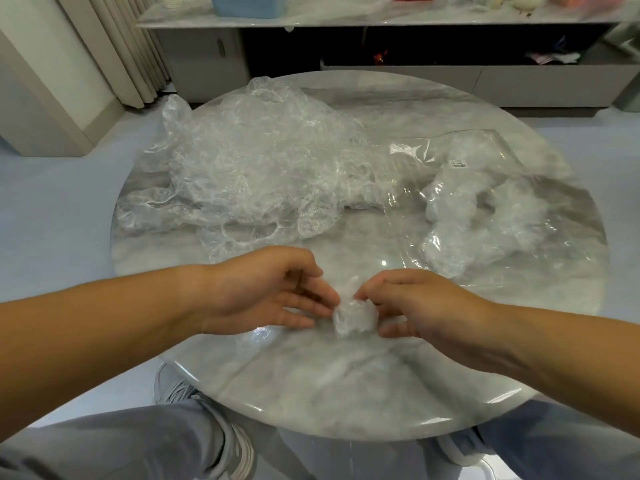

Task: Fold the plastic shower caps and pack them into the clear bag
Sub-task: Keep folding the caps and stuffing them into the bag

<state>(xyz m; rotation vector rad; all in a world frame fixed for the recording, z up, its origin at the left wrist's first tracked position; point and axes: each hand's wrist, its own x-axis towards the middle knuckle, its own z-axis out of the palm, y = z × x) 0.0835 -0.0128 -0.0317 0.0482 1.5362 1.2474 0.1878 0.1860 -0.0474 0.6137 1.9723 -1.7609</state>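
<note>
A small folded shower cap (354,317), a tight wad of clear plastic, lies on the round marble table (311,386) near its front. My left hand (266,292) has its fingers stretched out, and their tips touch the wad's left side. My right hand (419,306) pinches the wad's right side between thumb and fingers. A big heap of loose, crumpled shower caps (249,164) covers the table's back left. The clear bag (485,202) lies flat at the right, with several folded caps inside it.
A white barcode label (459,163) sits on the bag's top. Behind the table runs a low cabinet (398,81) with a cluttered shelf. My knees and grey shoes (194,410) show under the table's front edge.
</note>
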